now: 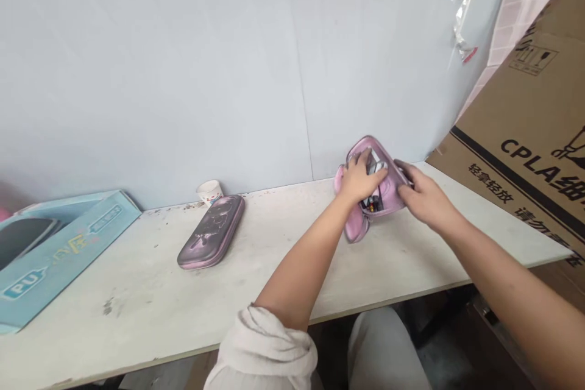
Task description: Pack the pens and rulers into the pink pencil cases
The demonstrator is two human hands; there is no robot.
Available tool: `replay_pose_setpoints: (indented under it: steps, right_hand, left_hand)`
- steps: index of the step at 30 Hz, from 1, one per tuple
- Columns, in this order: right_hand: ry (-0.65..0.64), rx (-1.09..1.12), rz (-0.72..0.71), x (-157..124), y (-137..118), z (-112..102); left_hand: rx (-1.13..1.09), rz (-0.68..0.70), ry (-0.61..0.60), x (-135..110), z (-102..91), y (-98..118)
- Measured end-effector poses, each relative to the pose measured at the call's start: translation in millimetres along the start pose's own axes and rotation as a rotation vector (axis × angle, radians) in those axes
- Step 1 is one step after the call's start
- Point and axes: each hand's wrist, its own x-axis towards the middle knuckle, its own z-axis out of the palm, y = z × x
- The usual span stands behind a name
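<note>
An unzipped pink pencil case [392,194] is tilted up at the right part of the table. My right hand [425,196] grips its right edge, thumb on the near side and fingers behind. Over the case's opening lies my left hand [361,180], fingers spread and thumb apart, touching the contents. Whitish items [377,166] show beside that hand, and small dark and orange pieces [373,204] sit low in the case; their kind is too small to tell. A pink flap [356,224] hangs down at the lower left.
A closed dark-and-pink case [212,230] lies at the table's middle left, by a white paper cup [209,191]. A light-blue open box [68,250] stands at the far left. Large brown cartons [525,128] lean at the right. A pale wall [205,61] borders the table's back.
</note>
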Motion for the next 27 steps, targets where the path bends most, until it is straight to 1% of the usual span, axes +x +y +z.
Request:
replay_pose_setpoints:
  steps: [2, 4, 6, 8, 11, 13, 15, 18, 20, 22, 24, 27]
  right_hand:
    - [-0.038, -0.133, -0.094, 13, -29, 0]
    - [-0.110, -0.254, -0.165, 20, -53, 17]
    - [-0.214, -0.356, -0.207, 21, -72, 46]
    - [-0.317, -0.451, -0.246, 17, -86, 80]
    - [-0.413, -0.589, -0.340, 4, -102, 125]
    - [-0.450, -0.653, -0.406, -5, -109, 146]
    - [-0.480, -0.683, -0.451, -11, -112, 158]
    - [-0.510, -0.696, -0.453, -13, -107, 165]
    - [-0.515, -0.716, -0.421, -8, -98, 164]
    - [-0.497, -0.752, -0.374, 0, -85, 159]
    - [-0.453, -0.777, -0.311, 8, -69, 149]
    - [-0.353, -0.744, -0.210, 19, -44, 125]
  left_hand:
    - [-0.092, 0.046, 0.093, 3, -15.7, -1]
    - [-0.163, 0.005, 0.163, -2, -30.9, -17]
    - [-0.198, -0.085, 0.215, -13, -45.5, -42]
    - [-0.244, -0.162, 0.254, -27, -59.7, -71]
    - [-0.267, -0.251, 0.261, -50, -80.6, -108]
    - [-0.225, -0.293, 0.251, -65, -94.4, -125]
    - [-0.189, -0.324, 0.262, -78, -108.3, -136]
    - [-0.038, -0.371, 0.258, -95, -128.1, -147]
    - [0.137, -0.391, 0.238, -104, -138.7, -150]
    - [0.289, -0.389, 0.229, -112, -145.3, -151]
    - [0.394, -0.367, 0.222, -118, -146.9, -149]
    - [0.496, -0.292, 0.224, -119, -140.0, -140]
